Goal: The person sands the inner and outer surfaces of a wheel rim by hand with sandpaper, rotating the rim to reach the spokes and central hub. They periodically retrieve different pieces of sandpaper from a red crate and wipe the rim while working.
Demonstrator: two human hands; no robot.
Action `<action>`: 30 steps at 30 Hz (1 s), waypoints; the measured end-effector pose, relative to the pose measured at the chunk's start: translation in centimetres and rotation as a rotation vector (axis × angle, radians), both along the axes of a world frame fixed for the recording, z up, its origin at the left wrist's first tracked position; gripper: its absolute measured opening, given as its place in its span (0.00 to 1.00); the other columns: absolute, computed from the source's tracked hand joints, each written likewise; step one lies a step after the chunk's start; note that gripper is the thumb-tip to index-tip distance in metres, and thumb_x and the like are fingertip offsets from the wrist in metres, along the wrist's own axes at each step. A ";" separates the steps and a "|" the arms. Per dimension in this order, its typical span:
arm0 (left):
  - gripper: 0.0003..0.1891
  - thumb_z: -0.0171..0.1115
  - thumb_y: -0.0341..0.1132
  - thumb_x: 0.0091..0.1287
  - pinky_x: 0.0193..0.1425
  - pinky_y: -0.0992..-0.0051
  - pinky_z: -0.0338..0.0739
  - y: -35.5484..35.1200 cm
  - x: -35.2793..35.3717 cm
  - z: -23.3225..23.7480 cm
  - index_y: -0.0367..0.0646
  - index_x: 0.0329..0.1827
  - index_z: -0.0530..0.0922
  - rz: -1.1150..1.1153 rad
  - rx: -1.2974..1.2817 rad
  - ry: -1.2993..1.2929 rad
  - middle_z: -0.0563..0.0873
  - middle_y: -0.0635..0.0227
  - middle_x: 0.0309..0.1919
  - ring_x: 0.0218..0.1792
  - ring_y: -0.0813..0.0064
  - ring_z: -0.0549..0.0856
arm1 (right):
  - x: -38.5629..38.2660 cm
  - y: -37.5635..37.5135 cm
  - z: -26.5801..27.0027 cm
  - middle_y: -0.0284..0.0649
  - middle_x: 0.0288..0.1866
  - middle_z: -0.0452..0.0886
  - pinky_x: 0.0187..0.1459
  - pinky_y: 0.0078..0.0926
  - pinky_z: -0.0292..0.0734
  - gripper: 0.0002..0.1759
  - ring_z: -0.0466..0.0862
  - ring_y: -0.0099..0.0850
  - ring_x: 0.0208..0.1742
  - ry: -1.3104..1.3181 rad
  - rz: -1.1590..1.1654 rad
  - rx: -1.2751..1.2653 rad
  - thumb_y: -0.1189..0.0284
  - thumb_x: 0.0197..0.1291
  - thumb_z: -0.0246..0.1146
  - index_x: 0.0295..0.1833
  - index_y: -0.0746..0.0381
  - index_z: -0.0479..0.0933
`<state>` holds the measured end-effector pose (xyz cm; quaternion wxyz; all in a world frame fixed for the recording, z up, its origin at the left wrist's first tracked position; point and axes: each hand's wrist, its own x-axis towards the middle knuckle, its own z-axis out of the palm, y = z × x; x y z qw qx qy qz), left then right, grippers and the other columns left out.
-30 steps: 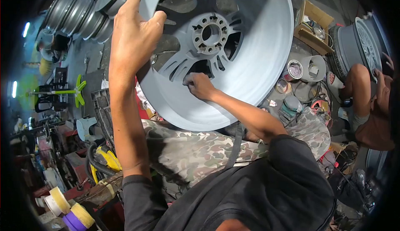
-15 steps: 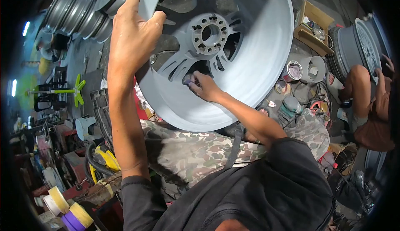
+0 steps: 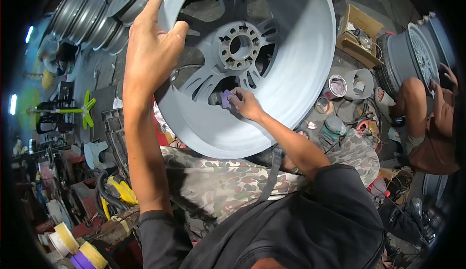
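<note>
A large grey wheel rim stands tilted in front of me, its hollow barrel facing my body. My left hand grips the rim's outer lip at the upper left, thumb on the inner side and fingers over the edge. Inside the barrel, my right hand pinches a small purple piece of sandpaper near the lower spokes. The spokes meet at a hub ringed with bolt holes. Camouflage trousers cover my legs below the rim.
An open cardboard box, a tin can and an orbital sander lie to the right. Another person sits there beside a wheel. Rims are stacked upper left; tape rolls sit lower left.
The right hand has shifted slightly right and down, and the purple sandpaper shows more plainly. The left hand keeps its hold while the rim appears slightly lower and further left.
</note>
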<state>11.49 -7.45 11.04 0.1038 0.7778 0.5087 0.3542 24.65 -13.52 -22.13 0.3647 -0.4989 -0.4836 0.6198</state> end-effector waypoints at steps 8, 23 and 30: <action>0.30 0.58 0.23 0.62 0.61 0.78 0.75 0.4 -0.2 -0.5 0.31 0.72 0.70 -0.110 -0.023 -0.135 0.85 0.58 0.54 0.52 0.77 0.83 | 0.1 -0.1 -0.1 0.32 0.29 0.79 0.30 0.21 0.73 0.08 0.76 0.17 0.26 0.027 0.053 0.068 0.70 0.68 0.68 0.45 0.64 0.79; 0.32 0.60 0.26 0.58 0.49 0.70 0.81 0.2 0.1 -0.8 0.43 0.70 0.74 -0.017 0.070 -0.087 0.88 0.52 0.45 0.36 0.69 0.87 | 0.2 0.7 0.4 0.41 0.35 0.79 0.39 0.33 0.75 0.20 0.78 0.31 0.35 -0.136 0.268 0.337 0.65 0.49 0.76 0.42 0.65 0.77; 0.31 0.58 0.25 0.60 0.44 0.74 0.81 -0.1 0.3 -0.4 0.39 0.72 0.73 0.008 0.018 -0.083 0.87 0.57 0.50 0.36 0.77 0.84 | 1.2 0.9 -0.8 0.39 0.34 0.81 0.40 0.33 0.78 0.28 0.81 0.31 0.36 -0.093 0.111 0.258 0.65 0.39 0.83 0.43 0.66 0.78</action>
